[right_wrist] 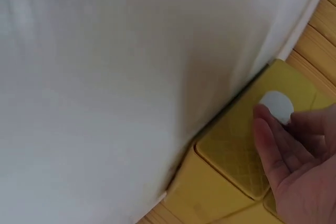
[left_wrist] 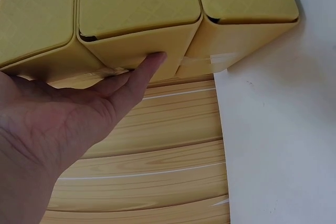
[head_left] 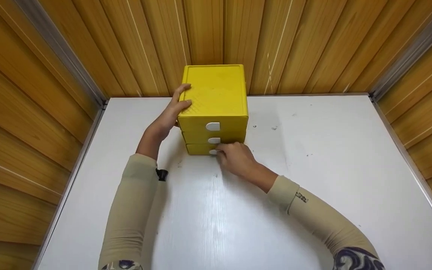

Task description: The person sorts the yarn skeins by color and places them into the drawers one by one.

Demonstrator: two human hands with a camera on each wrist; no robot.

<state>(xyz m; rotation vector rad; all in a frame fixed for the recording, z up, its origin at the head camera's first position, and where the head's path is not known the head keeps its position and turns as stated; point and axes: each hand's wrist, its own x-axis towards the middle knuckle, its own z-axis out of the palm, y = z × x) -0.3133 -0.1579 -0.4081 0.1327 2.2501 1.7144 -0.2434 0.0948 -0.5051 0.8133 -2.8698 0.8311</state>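
Observation:
A yellow three-drawer box [head_left: 214, 90] stands on the white table, each drawer front carrying a white rounded handle. All the drawers look pushed in. My left hand [head_left: 169, 114] lies against the left side of the box, its thumb and a fingertip reaching over the top edge. In the left wrist view, the left hand [left_wrist: 79, 108] has a straight finger touching the box's side wall. Down at the lowest drawer, my right hand [head_left: 236, 157] pinches the white handle [head_left: 213, 152]. The right wrist view has this handle [right_wrist: 277, 107] between the thumb and fingers.
The white table [head_left: 336, 161] reaches back to a wood-patterned wall [head_left: 216, 33] close behind the box. Similar panels [head_left: 17, 112] rise along both sides. A small black piece [head_left: 162, 174] sits at the left sleeve cuff. Clear tape [left_wrist: 210, 61] crosses the box's side.

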